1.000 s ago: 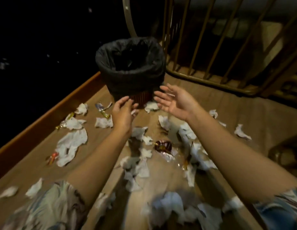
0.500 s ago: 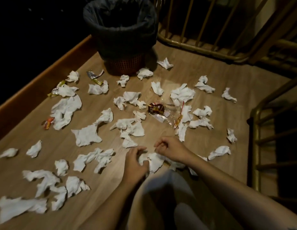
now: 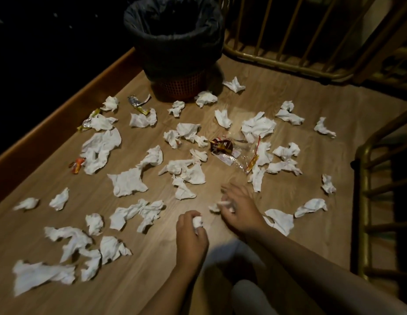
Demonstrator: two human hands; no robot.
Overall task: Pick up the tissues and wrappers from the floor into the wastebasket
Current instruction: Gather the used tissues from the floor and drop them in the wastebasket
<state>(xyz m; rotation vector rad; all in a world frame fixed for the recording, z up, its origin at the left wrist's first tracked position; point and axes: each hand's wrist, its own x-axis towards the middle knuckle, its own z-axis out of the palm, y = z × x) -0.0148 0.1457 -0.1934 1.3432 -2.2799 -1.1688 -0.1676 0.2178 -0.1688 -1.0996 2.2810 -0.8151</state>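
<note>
Several crumpled white tissues lie scattered over the wooden floor (image 3: 288, 92). My left hand (image 3: 190, 237) is closed around a small balled tissue (image 3: 197, 222) near the front. Just right of it, my right hand (image 3: 240, 208) pinches another crumpled tissue (image 3: 223, 204) close to the floor. The wastebasket (image 3: 175, 44), red mesh with a black liner, stands at the far edge, well beyond both hands. A dark red wrapper (image 3: 220, 146) on clear plastic lies mid-floor. An orange wrapper (image 3: 77, 164) and silver-yellow wrappers (image 3: 138, 104) lie at the left.
A raised wooden ledge (image 3: 61, 123) borders the floor on the left, with darkness beyond it. Brass railings stand behind the wastebasket (image 3: 277, 42) and along the right side (image 3: 366, 201). My light-clothed knee (image 3: 250, 296) shows at the bottom.
The hands came back from the wastebasket to the near floor. Since half a second ago each has closed on a tissue and lifted slightly, and the large tissue between them is gone from the floor.
</note>
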